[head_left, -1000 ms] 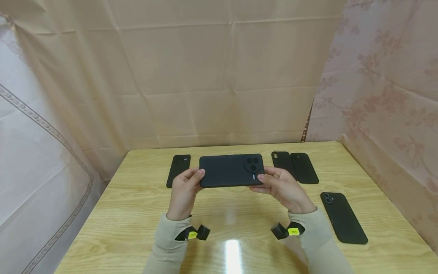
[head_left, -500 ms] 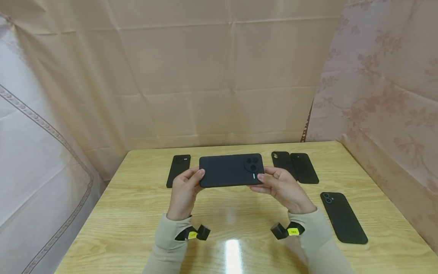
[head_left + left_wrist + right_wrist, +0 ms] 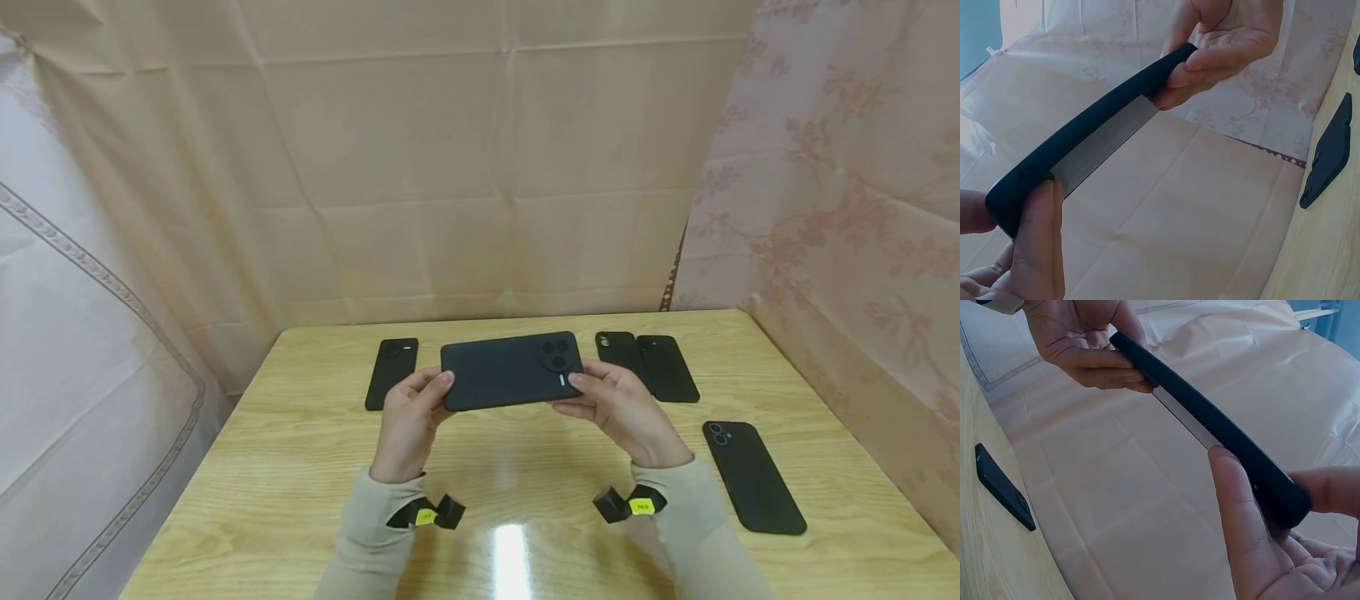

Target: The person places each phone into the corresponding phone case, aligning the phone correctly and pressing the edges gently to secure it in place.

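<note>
Both hands hold a phone in a black case (image 3: 510, 372) up above the table, long side across, its back with the round camera ring turned toward the head camera. My left hand (image 3: 408, 427) pinches the left end, thumb on the back and fingers underneath. At the camera end, my right hand (image 3: 626, 413) pinches it the same way. Both wrist views show a pale, glossy screen on the underside of the phone (image 3: 1100, 140), framed by the dark case edge. The right end sits slightly higher than the left.
A black phone (image 3: 392, 373) lies at the back left of the wooden table (image 3: 285, 500). At the back right, a black case with a camera cutout (image 3: 619, 352) lies against another dark flat piece (image 3: 667, 368). A black phone with two lenses (image 3: 753, 477) lies at the right.
The cased phone has shifted slightly right and tilted, its camera end rising a little. Both hands keep their grip and move with it. Things on the table have not moved.
</note>
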{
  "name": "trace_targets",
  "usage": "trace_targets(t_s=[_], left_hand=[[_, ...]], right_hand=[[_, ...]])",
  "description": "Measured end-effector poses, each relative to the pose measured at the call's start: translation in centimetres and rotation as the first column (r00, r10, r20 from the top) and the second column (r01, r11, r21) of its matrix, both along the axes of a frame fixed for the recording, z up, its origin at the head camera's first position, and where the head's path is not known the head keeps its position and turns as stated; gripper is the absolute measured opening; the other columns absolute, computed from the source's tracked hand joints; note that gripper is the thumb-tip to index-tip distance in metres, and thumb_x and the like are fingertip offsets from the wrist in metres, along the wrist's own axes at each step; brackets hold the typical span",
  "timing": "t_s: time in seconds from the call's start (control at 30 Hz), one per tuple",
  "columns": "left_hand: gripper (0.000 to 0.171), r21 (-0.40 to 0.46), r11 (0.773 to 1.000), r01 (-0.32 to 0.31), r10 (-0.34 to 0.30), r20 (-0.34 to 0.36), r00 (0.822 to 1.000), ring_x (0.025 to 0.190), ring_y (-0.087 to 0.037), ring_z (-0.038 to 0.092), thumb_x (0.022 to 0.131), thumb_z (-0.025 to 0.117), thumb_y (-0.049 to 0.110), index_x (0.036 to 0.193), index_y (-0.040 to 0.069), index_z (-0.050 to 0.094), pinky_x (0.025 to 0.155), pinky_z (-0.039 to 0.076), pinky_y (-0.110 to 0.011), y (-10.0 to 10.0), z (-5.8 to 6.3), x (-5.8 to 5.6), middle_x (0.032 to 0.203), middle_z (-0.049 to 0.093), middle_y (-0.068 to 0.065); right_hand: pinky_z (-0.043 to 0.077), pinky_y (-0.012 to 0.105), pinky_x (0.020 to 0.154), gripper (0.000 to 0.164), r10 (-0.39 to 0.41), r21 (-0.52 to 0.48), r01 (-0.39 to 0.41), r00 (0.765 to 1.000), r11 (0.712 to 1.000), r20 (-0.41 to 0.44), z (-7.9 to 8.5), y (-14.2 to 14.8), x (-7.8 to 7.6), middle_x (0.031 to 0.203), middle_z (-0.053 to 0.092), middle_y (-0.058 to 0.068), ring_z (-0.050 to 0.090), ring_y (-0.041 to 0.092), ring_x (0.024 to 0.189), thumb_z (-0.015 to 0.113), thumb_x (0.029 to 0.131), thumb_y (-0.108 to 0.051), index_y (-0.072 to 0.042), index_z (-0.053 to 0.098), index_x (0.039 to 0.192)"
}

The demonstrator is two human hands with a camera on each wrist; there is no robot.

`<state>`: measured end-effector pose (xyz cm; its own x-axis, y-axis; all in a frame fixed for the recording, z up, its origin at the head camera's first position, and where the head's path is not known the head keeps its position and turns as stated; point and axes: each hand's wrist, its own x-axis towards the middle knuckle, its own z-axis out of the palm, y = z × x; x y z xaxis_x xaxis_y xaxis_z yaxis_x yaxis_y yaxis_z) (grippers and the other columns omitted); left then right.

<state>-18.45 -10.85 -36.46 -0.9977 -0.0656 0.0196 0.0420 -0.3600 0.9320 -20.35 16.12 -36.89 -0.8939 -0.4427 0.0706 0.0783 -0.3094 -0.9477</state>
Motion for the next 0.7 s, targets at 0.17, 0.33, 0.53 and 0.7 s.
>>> trace_targets(t_s=[0.17, 0.33, 0.53, 0.7], left_hand=[[0.012, -0.011, 1.0, -0.01, 0.01, 0.013, 1.0, 0.072, -0.01, 0.069, 0.094, 0.062, 0.007, 0.101, -0.002, 0.067, 0.071, 0.058, -0.026, 0.2, 0.1, 0.1, 0.081, 0.068, -0.001], [0.016, -0.004, 1.0, -0.011, 0.011, 0.0, 1.0, 0.073, -0.009, 0.069, 0.094, 0.063, 0.007, 0.104, -0.005, 0.065, 0.072, 0.058, -0.025, 0.4, 0.2, 0.2, 0.083, 0.067, 0.0], [0.012, 0.028, 0.999, -0.023, 0.023, 0.0, 1.0, 0.074, -0.009, 0.069, 0.094, 0.062, 0.005, 0.102, -0.004, 0.064, 0.072, 0.059, -0.025, 0.7, 0.0, 0.2, 0.083, 0.066, -0.001], [0.013, 0.041, 0.999, -0.029, 0.029, 0.009, 1.0, 0.075, -0.009, 0.069, 0.094, 0.062, 0.006, 0.102, -0.004, 0.064, 0.073, 0.059, -0.024, 1.0, -0.1, 0.1, 0.084, 0.066, 0.0]], right_hand=[[0.058, 0.032, 0.086, 0.021, -0.02, -0.052, 0.022, 0.999, 0.998, 0.034, 0.0, -0.3, 0.0, 0.106, 0.074, -0.002, 0.073, 0.013, 0.093, 0.052, 0.101, -0.008, -0.015, 0.066, 0.115], [0.058, 0.033, 0.087, 0.021, -0.033, -0.104, 0.039, 0.998, 0.994, 0.053, -0.2, -0.7, -0.1, 0.102, 0.075, -0.002, 0.073, 0.014, 0.091, 0.051, 0.101, -0.009, -0.015, 0.068, 0.111], [0.057, 0.033, 0.089, 0.016, -0.079, -0.1, 0.091, 0.99, 0.991, 0.117, -0.4, -1.7, 0.0, 0.102, 0.075, -0.001, 0.073, 0.016, 0.094, 0.054, 0.101, -0.017, -0.014, 0.062, 0.115], [0.056, 0.034, 0.091, 0.017, -0.05, -0.078, 0.06, 0.99, 0.995, 0.134, -0.8, -3.0, 0.1, 0.105, 0.075, 0.0, 0.072, 0.018, 0.099, 0.055, 0.101, -0.02, -0.013, 0.061, 0.116]])
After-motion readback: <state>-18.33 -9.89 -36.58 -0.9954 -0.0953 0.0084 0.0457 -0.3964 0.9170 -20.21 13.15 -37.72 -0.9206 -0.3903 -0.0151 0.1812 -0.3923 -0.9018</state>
